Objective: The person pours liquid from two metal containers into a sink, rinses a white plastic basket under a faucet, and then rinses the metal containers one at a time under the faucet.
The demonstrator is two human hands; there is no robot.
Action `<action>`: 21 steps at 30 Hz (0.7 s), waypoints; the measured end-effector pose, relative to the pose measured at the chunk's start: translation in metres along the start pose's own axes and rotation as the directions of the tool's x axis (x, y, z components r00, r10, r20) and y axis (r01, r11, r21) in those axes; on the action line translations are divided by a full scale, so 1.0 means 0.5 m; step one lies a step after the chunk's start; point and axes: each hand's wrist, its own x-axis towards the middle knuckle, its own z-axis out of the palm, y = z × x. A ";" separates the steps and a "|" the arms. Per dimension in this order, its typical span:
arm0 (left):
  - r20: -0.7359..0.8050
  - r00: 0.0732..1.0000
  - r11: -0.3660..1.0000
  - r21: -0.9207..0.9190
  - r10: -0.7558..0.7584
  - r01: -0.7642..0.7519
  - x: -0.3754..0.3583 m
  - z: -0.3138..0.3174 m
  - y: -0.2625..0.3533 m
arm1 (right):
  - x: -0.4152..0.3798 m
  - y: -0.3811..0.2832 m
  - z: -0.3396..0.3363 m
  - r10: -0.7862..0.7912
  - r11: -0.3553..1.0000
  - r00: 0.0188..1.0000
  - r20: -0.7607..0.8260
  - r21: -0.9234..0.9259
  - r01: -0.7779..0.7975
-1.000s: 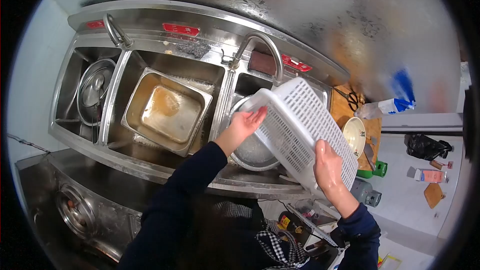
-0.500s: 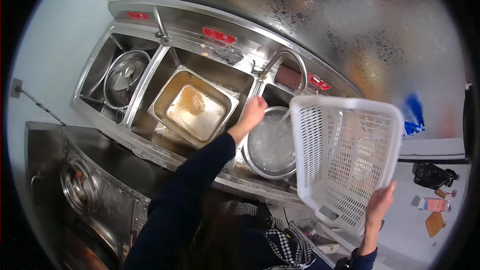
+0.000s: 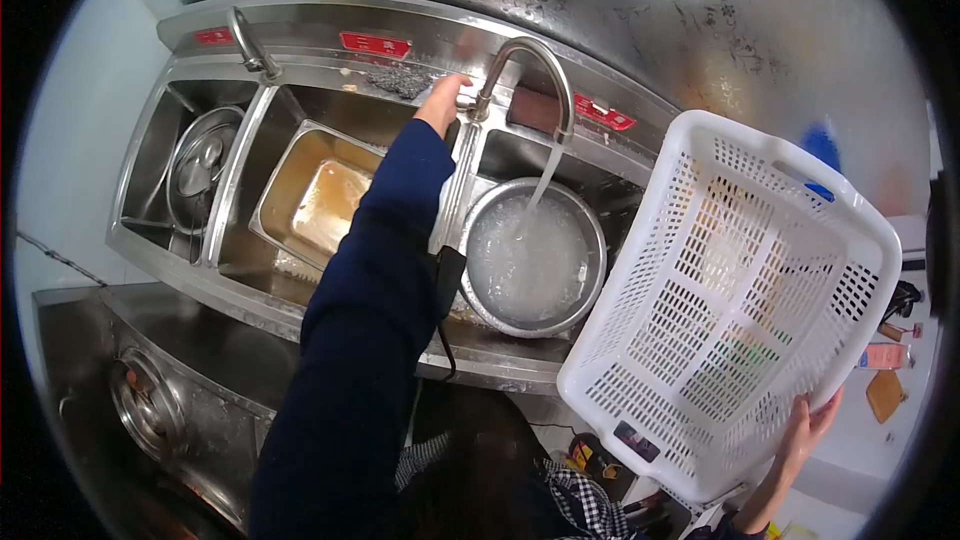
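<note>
Basket [image 3: 640,215], white slotted plastic, spans the right side of the picture, open side toward you and held out beside the sink. Your right hand [image 3: 808,432] has its fingers clamped on the rim at the lower right, the only hold visible on a broad thing. Hooking the fingers well under that rim, with the wrist firm, should check any twist; swinging the far side leftward would likely knock the faucet or bowl.

Your left hand [image 3: 443,102] reaches to the base of the curved faucet [image 3: 540,50] at upper center. Its fingers bunch at the valve, but you cannot tell whether they close on a lever or only touch it. A small, slow turn from the fingertips gives the best control of the flow; a hard shove risks splashing.

The stream [image 3: 545,175] falls into the round metal bowl [image 3: 604,260], inside its rim, and the water there is churned and cloudy. Watch that rim, since the level is hard to judge through the bubbles.

Left of it, a rectangular steel pan [image 3: 278,183] sits in the middle basin, partly behind your left sleeve [image 3: 375,240]. Give that sleeve clearance from the wet divider. A brown scouring pad [image 3: 535,110] lies behind the faucet.
</note>
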 end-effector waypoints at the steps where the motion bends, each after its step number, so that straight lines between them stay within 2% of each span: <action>1: 0.048 0.999 0.999 -0.047 -0.025 0.027 -0.015 -0.001 0.002 | 0.002 0.010 -0.013 0.065 0.998 0.997 0.035 -0.009 -0.064; 2: -0.012 0.999 0.999 -0.012 0.030 -0.030 -0.007 -0.010 -0.008 | 0.000 0.015 -0.019 0.083 0.996 0.996 0.035 -0.031 -0.082; 3: 0.080 0.979 0.982 -0.002 0.188 -0.189 -0.004 -0.021 -0.020 | -0.001 0.017 -0.019 0.099 0.994 0.994 0.036 -0.048 -0.097; 5: 0.008 0.902 0.898 0.095 0.431 -0.430 -0.048 -0.001 -0.031 | -0.003 0.012 -0.015 0.143 0.987 0.989 0.042 -0.083 -0.139; 7: 0.088 0.862 0.814 0.292 0.499 -0.501 -0.101 -0.003 -0.036 | -0.005 -0.008 -0.003 0.201 0.974 0.977 0.064 -0.121 -0.192; 8: 0.169 0.804 0.759 0.266 0.570 -0.594 -0.092 -0.019 -0.051 | -0.003 0.003 -0.002 0.184 0.981 0.981 0.060 -0.078 -0.179; 9: 0.210 0.814 0.747 0.323 0.542 -0.581 -0.093 -0.027 -0.047 | -0.001 0.021 -0.006 0.162 0.987 0.985 0.054 -0.033 -0.160; 11: 0.107 0.837 0.750 0.396 0.536 -0.530 -0.076 -0.029 -0.046 | 0.002 0.044 -0.019 0.142 0.988 0.988 0.068 0.051 -0.145; 12: -0.007 0.755 0.631 0.553 0.656 -0.544 -0.085 -0.023 -0.055 | 0.002 0.049 -0.031 0.143 0.984 0.985 0.100 0.090 -0.152; 13: -0.096 0.633 0.502 0.704 0.768 -0.502 -0.108 -0.018 -0.065 | 0.004 0.053 -0.031 0.142 0.978 0.980 0.139 0.131 -0.160; 14: -0.086 0.713 0.552 0.698 0.696 -0.455 -0.162 -0.018 -0.062 | -0.013 0.034 -0.006 0.054 0.960 0.997 0.064 0.273 -0.069; 15: -0.071 0.782 0.596 0.691 0.619 -0.409 -0.236 -0.011 -0.062 | -0.010 0.057 -0.018 0.036 0.959 0.994 0.102 0.277 -0.063; 16: -0.016 0.812 0.601 0.681 0.583 -0.418 -0.328 0.004 -0.079 | 0.000 0.092 -0.048 0.015 0.960 0.990 0.141 0.276 -0.054; 17: 0.056 0.848 0.744 0.453 0.527 -0.492 -0.381 0.005 -0.146 | 0.005 0.107 -0.058 -0.010 0.960 0.983 0.181 0.278 -0.041; 18: 0.226 0.913 0.883 0.257 0.341 -0.393 -0.579 0.045 -0.113 | -0.020 0.061 -0.030 -0.049 0.932 0.993 0.105 0.362 0.008; 19: 0.420 0.882 0.862 0.345 0.213 -0.372 -0.660 0.048 -0.135 | -0.024 0.035 -0.026 -0.088 0.905 0.985 0.149 0.425 0.017; 21: 0.481 0.877 0.915 0.359 -0.010 -0.186 -0.823 0.031 -0.158 | -0.035 -0.011 -0.013 -0.175 0.835 0.958 0.228 0.549 0.022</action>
